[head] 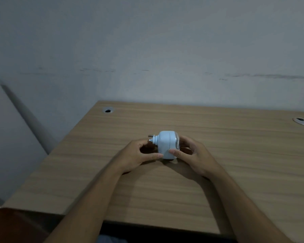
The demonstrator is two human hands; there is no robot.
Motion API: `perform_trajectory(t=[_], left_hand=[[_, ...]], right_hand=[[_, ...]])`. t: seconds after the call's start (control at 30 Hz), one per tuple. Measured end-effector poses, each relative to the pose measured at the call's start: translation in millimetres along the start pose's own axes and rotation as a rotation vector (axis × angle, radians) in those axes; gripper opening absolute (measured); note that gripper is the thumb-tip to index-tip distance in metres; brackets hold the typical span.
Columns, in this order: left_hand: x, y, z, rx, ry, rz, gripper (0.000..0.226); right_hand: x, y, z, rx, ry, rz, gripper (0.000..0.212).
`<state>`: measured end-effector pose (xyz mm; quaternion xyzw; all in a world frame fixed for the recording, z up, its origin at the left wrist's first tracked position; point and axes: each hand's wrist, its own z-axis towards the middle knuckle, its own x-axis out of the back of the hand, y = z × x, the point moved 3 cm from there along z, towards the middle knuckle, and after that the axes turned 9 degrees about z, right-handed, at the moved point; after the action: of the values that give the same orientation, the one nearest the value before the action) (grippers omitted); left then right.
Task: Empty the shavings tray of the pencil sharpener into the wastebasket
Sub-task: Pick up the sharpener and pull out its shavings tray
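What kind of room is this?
Probably a study or office corner: a wooden desk with round cable holes stands against a plain grey wall, and two hands hold a white pencil sharpener on it.

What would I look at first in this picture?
The small white pencil sharpener in the middle of the wooden desk catches the eye first. The left hand and right hand hold it from either side, thumbs on its front. Two round holes sit near the desk's far corners.
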<state>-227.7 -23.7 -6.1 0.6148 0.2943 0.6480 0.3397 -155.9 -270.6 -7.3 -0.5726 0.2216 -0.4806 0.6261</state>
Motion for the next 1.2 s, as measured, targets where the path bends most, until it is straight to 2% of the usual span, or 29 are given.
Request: perform_trajectory(t=[0.13, 0.27, 0.47, 0.93, 1.2], left_hand=[[-3.4, 3.2, -11.7, -0.03, -0.001, 0.04, 0.053], [-2.5, 3.2, -10.4, -0.045, -0.01, 0.046, 0.053], [-2.3, 0.7, -9.5, -0.027, 0.002, 0.069, 0.058], [6.0, -4.8, -3.7, -0.07, -0.005, 0.077, 0.057], [30.0, -27.3, -17.7, 0.005, 0.059, 0.228, 0.061]], right_hand=[[-5.4, -0.9, -14.4, -0.022, -0.01, -0.025, 0.056], [-10.0, -2.8, -13.4, -0.021, -0.039, -0.088, 0.069], [-7.4, -0.4, -10.7, -0.018, -0.068, -0.163, 0.074], [-1.3, -1.9, -3.0, -0.008, -0.076, -0.195, 0.075], [0.5, -0.5, -1.8, -0.033, -0.073, -0.154, 0.066]])
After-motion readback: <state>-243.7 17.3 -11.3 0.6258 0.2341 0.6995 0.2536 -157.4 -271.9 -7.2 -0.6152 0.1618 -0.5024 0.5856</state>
